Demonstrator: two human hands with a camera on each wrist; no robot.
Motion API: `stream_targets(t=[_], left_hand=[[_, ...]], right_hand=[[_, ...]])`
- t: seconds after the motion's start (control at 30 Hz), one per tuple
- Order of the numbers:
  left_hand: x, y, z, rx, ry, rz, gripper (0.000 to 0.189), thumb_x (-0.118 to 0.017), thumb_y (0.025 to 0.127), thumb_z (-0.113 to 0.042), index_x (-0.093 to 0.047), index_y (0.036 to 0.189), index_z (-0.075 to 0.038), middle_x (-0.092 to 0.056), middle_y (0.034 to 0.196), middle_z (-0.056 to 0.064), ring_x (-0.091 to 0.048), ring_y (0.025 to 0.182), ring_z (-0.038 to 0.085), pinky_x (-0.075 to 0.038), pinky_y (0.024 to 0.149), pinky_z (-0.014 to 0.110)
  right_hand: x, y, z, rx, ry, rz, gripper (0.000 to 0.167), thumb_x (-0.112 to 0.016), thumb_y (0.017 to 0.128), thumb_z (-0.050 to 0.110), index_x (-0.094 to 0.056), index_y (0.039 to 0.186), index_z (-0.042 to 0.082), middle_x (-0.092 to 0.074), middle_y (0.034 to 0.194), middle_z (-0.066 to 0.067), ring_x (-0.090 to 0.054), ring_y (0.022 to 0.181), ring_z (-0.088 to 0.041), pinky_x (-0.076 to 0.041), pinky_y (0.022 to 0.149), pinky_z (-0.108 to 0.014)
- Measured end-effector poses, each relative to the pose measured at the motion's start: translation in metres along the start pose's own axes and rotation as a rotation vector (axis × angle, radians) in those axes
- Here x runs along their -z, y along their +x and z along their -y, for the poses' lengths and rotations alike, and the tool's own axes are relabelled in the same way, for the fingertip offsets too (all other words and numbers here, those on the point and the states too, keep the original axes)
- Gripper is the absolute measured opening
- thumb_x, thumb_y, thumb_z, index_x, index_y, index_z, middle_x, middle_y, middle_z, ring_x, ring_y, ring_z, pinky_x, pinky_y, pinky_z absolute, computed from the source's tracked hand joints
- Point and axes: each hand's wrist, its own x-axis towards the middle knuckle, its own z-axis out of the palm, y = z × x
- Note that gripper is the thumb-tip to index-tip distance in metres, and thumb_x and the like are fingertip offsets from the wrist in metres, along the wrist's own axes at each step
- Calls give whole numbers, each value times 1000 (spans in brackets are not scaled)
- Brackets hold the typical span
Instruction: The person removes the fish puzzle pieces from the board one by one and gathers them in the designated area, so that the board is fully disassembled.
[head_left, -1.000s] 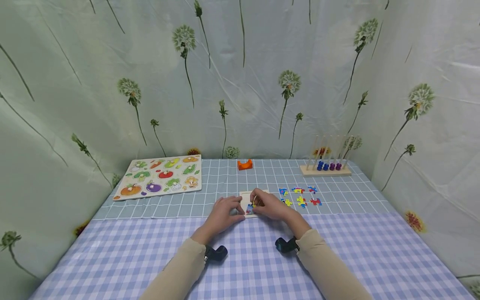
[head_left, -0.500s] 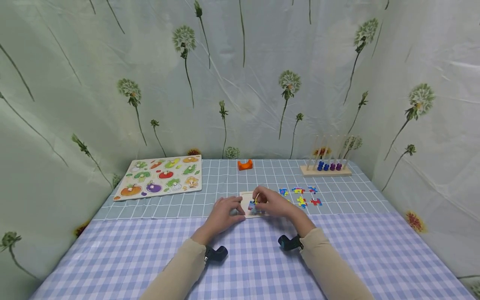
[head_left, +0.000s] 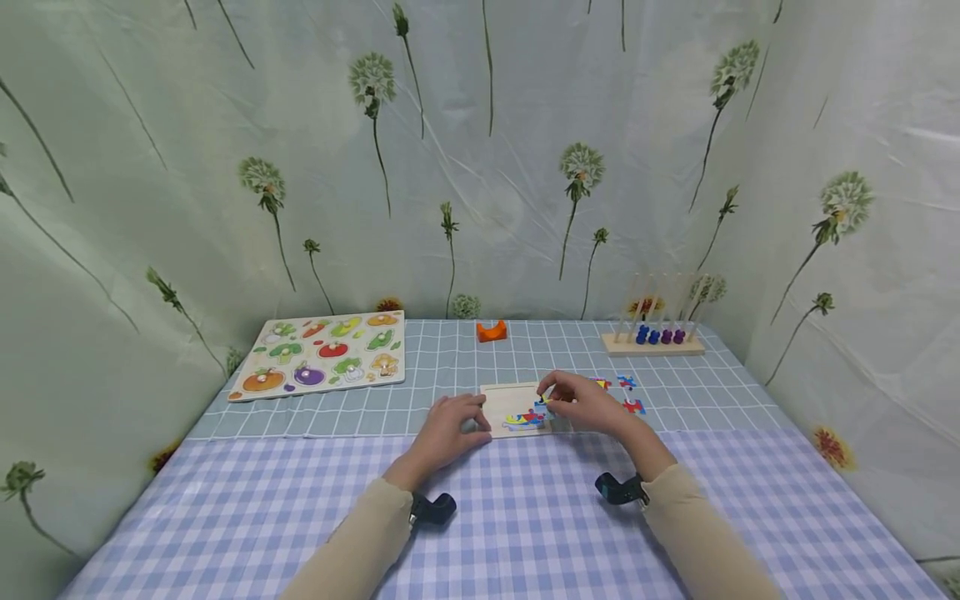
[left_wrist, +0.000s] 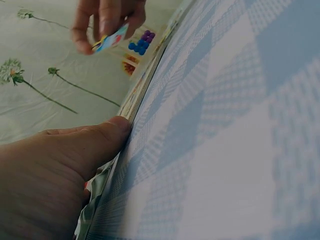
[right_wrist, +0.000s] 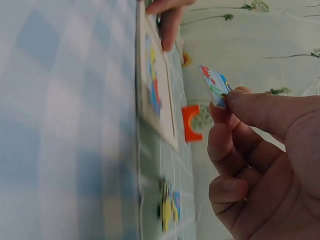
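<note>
A shallow wooden puzzle tray (head_left: 498,402) lies in the middle, with joined colourful pieces (head_left: 523,419) along its near side. My left hand (head_left: 450,425) rests at the tray's left end; its thumb (left_wrist: 102,142) presses the near edge in the left wrist view. My right hand (head_left: 588,406) pinches a jigsaw piece (right_wrist: 212,85) between thumb and forefinger, above the tray's right end. That piece is light blue with a red print, and stands tilted in the right wrist view. Its other fingers are loosely curled.
Loose jigsaw pieces (head_left: 633,406) lie right of the tray, some hidden behind my right hand. A vegetable peg puzzle (head_left: 322,354) is at the back left. An orange arch-shaped block (head_left: 491,332) sits behind the tray, and a peg stand with beads (head_left: 652,343) at the back right.
My right hand has moved right with the jigsaw piece, from over the middle of the tray to its right end, uncovering the joined pieces. My left hand has stayed in place.
</note>
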Motion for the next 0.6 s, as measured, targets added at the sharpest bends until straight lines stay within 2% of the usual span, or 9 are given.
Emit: stream_targets(t=[0.2, 0.4, 0.6], left_hand=[[-1, -1, 1, 5, 1, 0, 8, -79, 85, -27, -72, 87, -23, -62, 142, 7, -50, 138, 32, -24, 119, 64], [-1, -1, 0, 10, -2, 1, 8, -78, 86, -27, -72, 88, -23, -62, 142, 6, -50, 139, 32, -24, 120, 64], [-1, 0, 0, 13, 0, 3, 7, -78, 86, -27, -72, 88, -24, -61, 142, 6, -50, 139, 31, -24, 120, 64]], right_hand=[[9, -13, -16, 9, -45, -24, 19, -67, 92, 7, -66, 111, 8, -65, 87, -3, -55, 78, -14, -46, 68, -26], [11, -22, -27, -23, -42, 10, 19, -67, 93, 8, -65, 112, 9, -63, 87, -2, -55, 78, -15, -46, 67, -25], [12, -27, -36, 6, -57, 23, 17, -68, 92, 7, -66, 109, 10, -64, 89, -1, -56, 80, -15, -48, 68, -23]])
